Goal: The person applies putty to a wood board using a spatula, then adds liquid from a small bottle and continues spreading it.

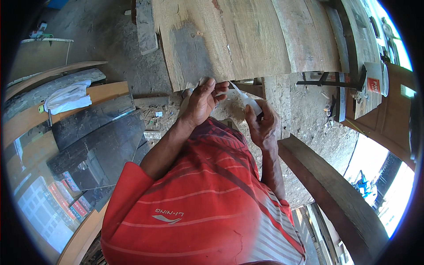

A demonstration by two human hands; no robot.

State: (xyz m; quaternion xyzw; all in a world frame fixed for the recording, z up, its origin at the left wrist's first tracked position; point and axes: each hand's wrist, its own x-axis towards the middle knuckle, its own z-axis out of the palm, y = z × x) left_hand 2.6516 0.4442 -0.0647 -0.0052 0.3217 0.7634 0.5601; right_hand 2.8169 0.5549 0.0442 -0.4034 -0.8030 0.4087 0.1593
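Observation:
My right hand (263, 123) is closed round a small white squeeze bottle (252, 104) with a long thin nozzle. The nozzle tip points up and left, close to the near edge of a wooden tabletop made of broad boards (254, 39). Beside that edge is my left hand (203, 101), its palm turned partly up and its fingers apart and slightly curled. The fingertips lie near or against the board edge; I cannot tell whether they touch it. A dark grey stain (191, 51) marks the left board just beyond this hand.
At left, a white cloth (68, 98) lies on stacked boards and dark panels (95, 150). A long thick beam (331, 190) slants at my right. A white and red bucket (375, 79) stands at far right, near a black metal bar (324, 83). Scraps litter the dirt floor.

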